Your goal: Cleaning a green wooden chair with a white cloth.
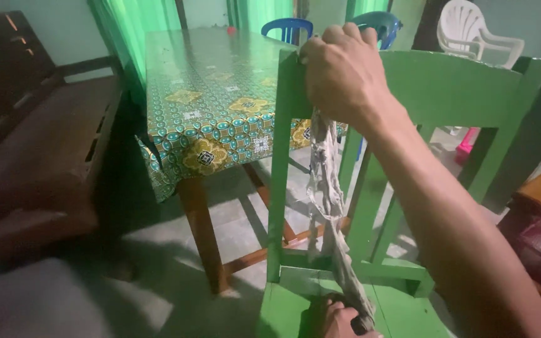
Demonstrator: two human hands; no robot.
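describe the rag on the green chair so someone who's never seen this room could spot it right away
Find the green wooden chair beside the table with the patterned cloth. The right hand grips its top rail; the left hand is at the seat. Stretched between them hangs the rag: pale grey, twisted, tattered.

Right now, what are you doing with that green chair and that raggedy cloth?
A person is working a grey rag against a green wooden chair. The right hand grips the top rail of the chair's back, with the rag's upper end under it. The left hand holds the rag's lower end down by the seat, so the cloth runs stretched along the back slats. Behind the chair stands a table with a green patterned tablecloth.
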